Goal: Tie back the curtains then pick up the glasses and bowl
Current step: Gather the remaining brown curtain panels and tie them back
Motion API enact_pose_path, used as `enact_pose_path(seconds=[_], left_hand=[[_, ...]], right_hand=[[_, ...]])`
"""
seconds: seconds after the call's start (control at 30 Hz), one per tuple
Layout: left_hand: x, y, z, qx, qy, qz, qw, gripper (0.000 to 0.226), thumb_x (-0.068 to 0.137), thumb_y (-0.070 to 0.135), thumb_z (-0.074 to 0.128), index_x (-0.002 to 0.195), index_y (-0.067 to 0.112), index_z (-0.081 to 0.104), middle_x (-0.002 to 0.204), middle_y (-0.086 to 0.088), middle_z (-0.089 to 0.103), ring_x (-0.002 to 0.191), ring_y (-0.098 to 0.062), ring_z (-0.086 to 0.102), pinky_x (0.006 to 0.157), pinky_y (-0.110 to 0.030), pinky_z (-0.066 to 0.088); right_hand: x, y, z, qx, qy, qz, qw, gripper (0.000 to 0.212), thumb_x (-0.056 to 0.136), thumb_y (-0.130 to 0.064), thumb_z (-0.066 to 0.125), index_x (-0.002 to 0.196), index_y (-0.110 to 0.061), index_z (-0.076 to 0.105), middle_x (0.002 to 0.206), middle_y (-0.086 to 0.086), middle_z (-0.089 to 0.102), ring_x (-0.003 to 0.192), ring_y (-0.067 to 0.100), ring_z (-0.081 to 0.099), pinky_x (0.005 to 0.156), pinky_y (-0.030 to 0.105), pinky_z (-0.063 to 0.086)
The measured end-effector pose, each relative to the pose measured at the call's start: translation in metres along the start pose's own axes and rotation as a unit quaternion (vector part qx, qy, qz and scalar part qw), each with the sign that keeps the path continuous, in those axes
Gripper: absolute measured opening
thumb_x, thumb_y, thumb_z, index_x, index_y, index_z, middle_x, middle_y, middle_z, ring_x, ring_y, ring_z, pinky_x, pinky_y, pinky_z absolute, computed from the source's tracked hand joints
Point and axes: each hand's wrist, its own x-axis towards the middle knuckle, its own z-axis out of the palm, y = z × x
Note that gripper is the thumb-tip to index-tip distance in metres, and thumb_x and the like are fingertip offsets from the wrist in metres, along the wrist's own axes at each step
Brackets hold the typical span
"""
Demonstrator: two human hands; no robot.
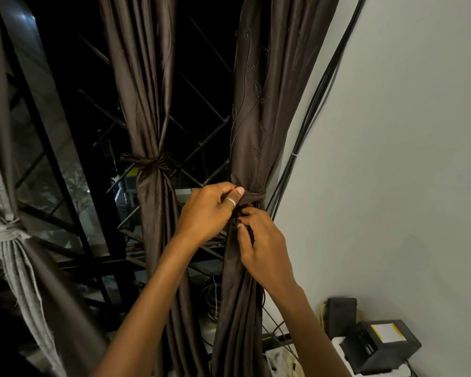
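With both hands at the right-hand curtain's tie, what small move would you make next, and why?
Probably draw the ends apart to tighten the knot: the left hand and right hand both pinch the dark brown fabric tie wrapped round the gathered brown satin curtain.

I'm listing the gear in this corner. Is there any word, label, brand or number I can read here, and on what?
None can be read.
Label on the black box: pale with a yellow edge, no letters legible.
Yellow patch outside the window: too small to tell.
Curtains and tie: stitched leaves only, no writing.
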Motion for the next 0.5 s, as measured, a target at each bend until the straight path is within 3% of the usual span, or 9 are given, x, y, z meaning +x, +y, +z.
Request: enact_pose_path(seconds=[0.1, 0.23, 0.37, 0.5], left_hand=[[-0.001, 0.001, -0.001, 0.031, 0.014, 0.012, 0.999, 0.029, 0.1, 0.054, 0.047, 0.096, 0.036, 0.069, 0.063, 0.002, 0.064, 0.057, -0.014, 0.061, 0.059, -0.042, 0.054], [0.003, -0.003, 0.005, -0.068, -0.02, 0.016, 0.997, 0.032, 0.1, 0.056, 0.044, 0.091, 0.033, 0.064, 0.069, -0.001, 0.064, 0.064, -0.023, 0.06, 0.065, -0.048, 0.055], [0.0, -0.003, 0.007, -0.127, -0.055, 0.015, 0.99, 0.025, 0.105, 0.041, 0.045, 0.088, 0.03, 0.061, 0.068, -0.002, 0.055, 0.061, -0.016, 0.049, 0.063, -0.031, 0.043], [-0.003, -0.001, 0.01, -0.128, -0.06, 0.019, 0.99, 0.023, 0.106, 0.04, 0.044, 0.09, 0.031, 0.058, 0.078, -0.015, 0.058, 0.066, -0.022, 0.052, 0.062, -0.034, 0.042]], right_hand=[[-0.002, 0.006, -0.002, 0.005, -0.008, -0.012, 1.0, 0.013, 0.1, -0.01, 0.06, 0.111, -0.008, 0.068, 0.12, 0.005, 0.065, 0.109, 0.011, 0.063, 0.094, 0.009, 0.043], [-0.003, 0.005, -0.005, 0.061, 0.034, 0.003, 0.998, 0.016, 0.098, -0.007, 0.061, 0.111, -0.008, 0.07, 0.115, 0.001, 0.07, 0.109, 0.008, 0.066, 0.094, 0.02, 0.051], [0.003, -0.004, -0.011, 0.145, 0.12, 0.082, 0.979, 0.014, 0.098, -0.007, 0.061, 0.108, -0.011, 0.07, 0.104, -0.002, 0.071, 0.098, 0.009, 0.068, 0.082, 0.02, 0.055], [0.018, -0.013, -0.017, 0.187, 0.14, 0.136, 0.963, 0.014, 0.101, -0.011, 0.059, 0.11, -0.018, 0.067, 0.088, -0.004, 0.071, 0.077, 0.013, 0.071, 0.067, 0.024, 0.058]])
